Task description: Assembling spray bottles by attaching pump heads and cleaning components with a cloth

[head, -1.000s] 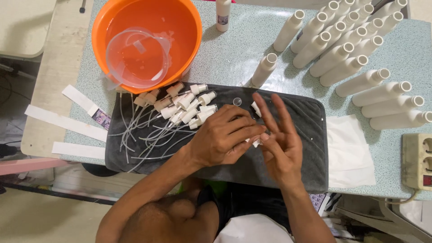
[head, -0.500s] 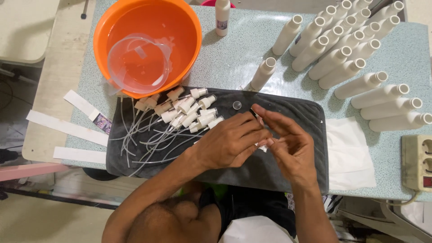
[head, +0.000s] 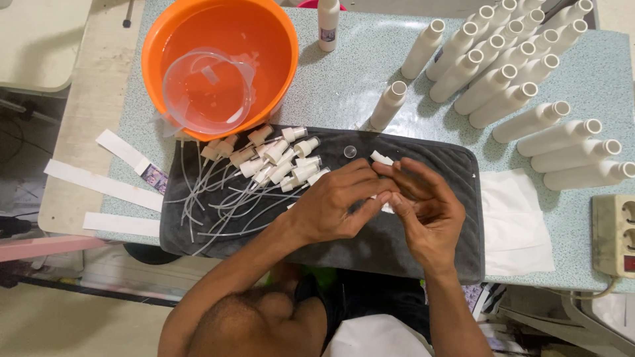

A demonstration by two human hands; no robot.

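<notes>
Approx 18 white bottles [head: 503, 92] lie at 1–2 o'clock on the tabletop [head: 344, 79], 1 upright at 12; about a dozen pump heads [head: 278, 162] w/ tubes at 10 on the mat [head: 423, 251]. Both hands – left [head: 334, 205], right [head: 426, 211] – pinch one small white pump part [head: 382, 158] mid-mat. Earlier, fingers were spread wider; now pressed close. Part mostly hidden by fingers.

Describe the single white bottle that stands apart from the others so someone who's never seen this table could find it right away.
Start at the big orange basin at the table's top left, then look right along the top edge of the dark grey mat. Just above that edge lies one white bottle, open neck pointing up and right. Unlike the white bottles packed side by side further right, it lies alone with bare tabletop around it.
</notes>
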